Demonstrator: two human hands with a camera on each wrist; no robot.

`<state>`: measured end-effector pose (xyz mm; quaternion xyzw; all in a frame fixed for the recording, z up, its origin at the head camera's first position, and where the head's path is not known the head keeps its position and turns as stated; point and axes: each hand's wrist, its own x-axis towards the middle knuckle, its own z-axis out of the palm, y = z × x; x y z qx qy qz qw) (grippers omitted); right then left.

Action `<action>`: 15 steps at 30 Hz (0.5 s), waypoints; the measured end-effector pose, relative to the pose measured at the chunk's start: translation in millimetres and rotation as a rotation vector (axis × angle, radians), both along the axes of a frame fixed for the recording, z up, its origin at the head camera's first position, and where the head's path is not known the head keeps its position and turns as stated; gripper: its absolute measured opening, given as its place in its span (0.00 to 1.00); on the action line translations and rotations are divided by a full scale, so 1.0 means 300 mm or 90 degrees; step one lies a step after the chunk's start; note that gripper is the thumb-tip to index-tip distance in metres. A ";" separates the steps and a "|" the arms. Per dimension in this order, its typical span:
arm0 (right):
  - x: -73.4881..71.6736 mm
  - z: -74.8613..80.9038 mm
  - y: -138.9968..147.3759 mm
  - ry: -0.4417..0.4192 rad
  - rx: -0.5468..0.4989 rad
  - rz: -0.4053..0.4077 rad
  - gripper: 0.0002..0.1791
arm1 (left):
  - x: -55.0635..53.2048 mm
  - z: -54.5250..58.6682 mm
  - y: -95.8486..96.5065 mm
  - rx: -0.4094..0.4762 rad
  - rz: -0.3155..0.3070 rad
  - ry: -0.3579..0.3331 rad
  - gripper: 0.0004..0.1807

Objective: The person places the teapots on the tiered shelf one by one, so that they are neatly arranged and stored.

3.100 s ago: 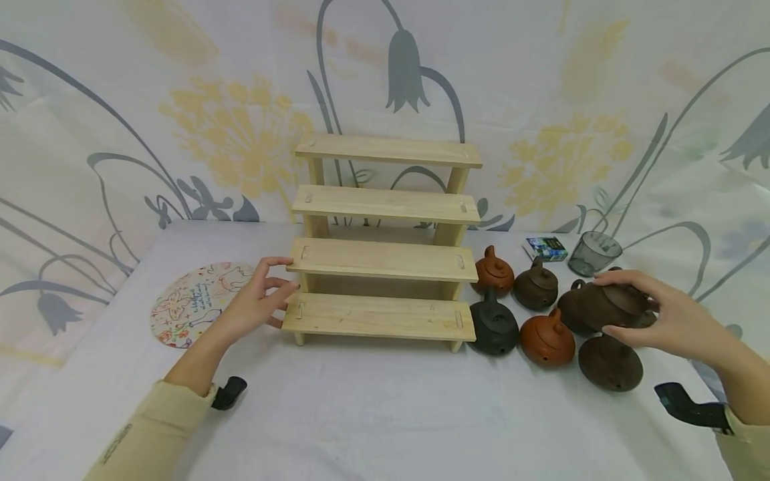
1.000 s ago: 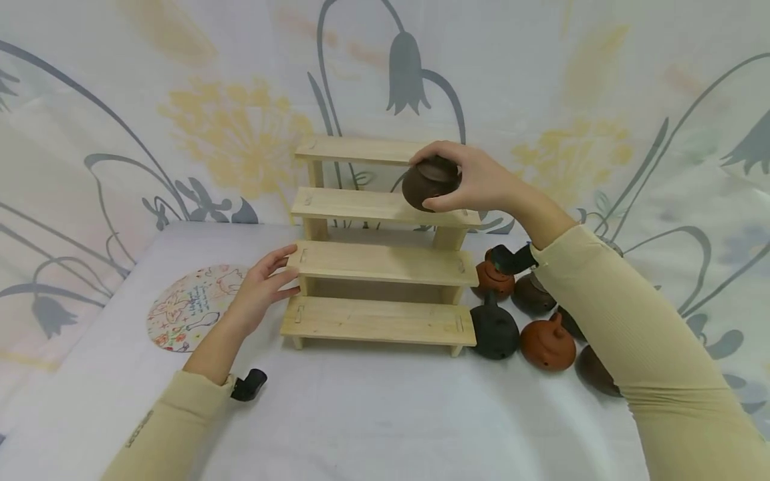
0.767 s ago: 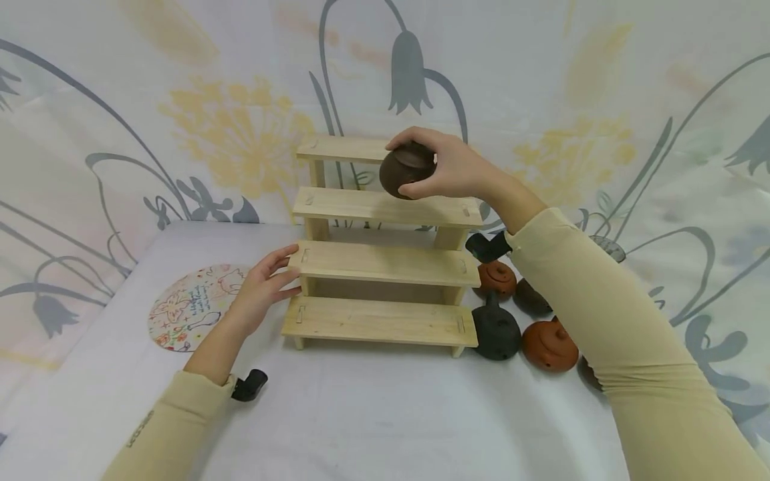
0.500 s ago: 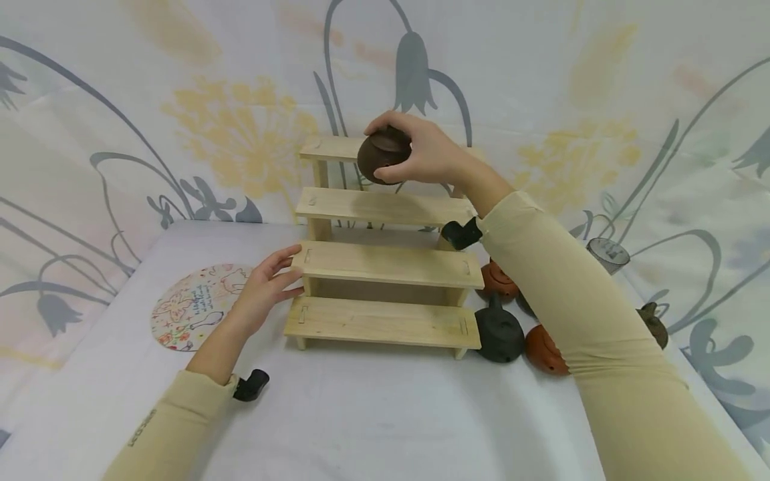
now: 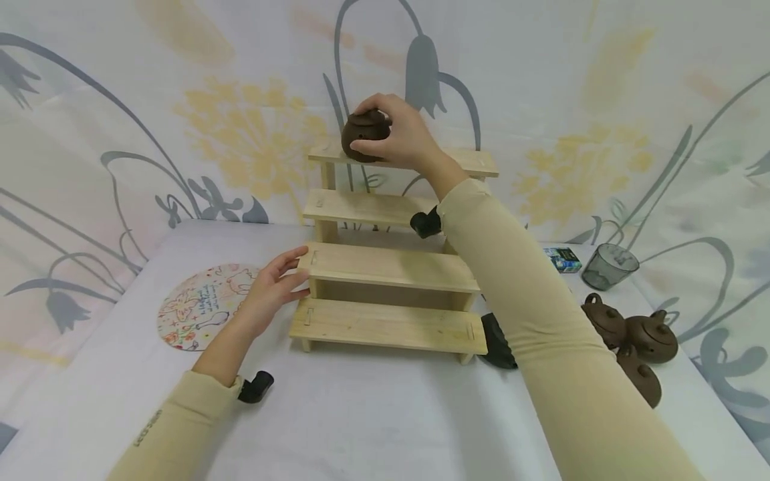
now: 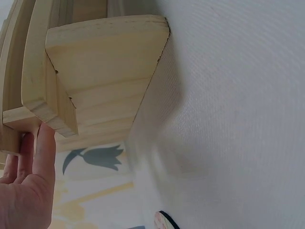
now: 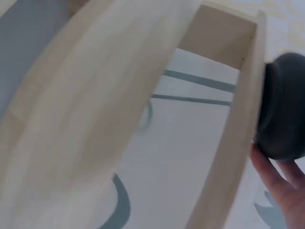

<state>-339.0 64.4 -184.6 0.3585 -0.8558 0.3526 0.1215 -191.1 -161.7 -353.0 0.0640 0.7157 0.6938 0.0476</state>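
My right hand (image 5: 404, 137) grips a dark brown teapot (image 5: 356, 135) between thumb and fingers, right at the left part of the top shelf (image 5: 460, 160) of a four-step wooden stand (image 5: 391, 265). In the right wrist view the teapot (image 7: 288, 107) sits against the shelf's edge, with my fingers (image 7: 270, 174) under one side of it. My left hand (image 5: 272, 294) touches the left end of the stand's second shelf from the bottom. Its fingers (image 6: 44, 152) reach straight to the wood in the left wrist view.
On the right lie several brown teapots (image 5: 651, 339), a smoky glass (image 5: 609, 267) and a small box (image 5: 563, 259). A black teapot (image 5: 496, 344) shows beside the stand, partly behind the right sleeve (image 5: 541, 314). A round patterned mat (image 5: 198, 307) lies on the left.
My right hand picked the dark brown teapot from the group at right, carried it left and raised it to the top shelf. My left hand stays at the stand's left side.
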 end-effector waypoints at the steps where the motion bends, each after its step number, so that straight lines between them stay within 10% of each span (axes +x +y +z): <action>1: -0.004 -0.005 0.002 0.003 -0.003 0.001 0.26 | -0.001 0.000 0.004 0.001 0.000 -0.001 0.28; 15: 0.021 -0.024 0.079 -0.016 0.021 -0.017 0.35 | -0.016 0.000 0.029 0.004 -0.019 -0.002 0.29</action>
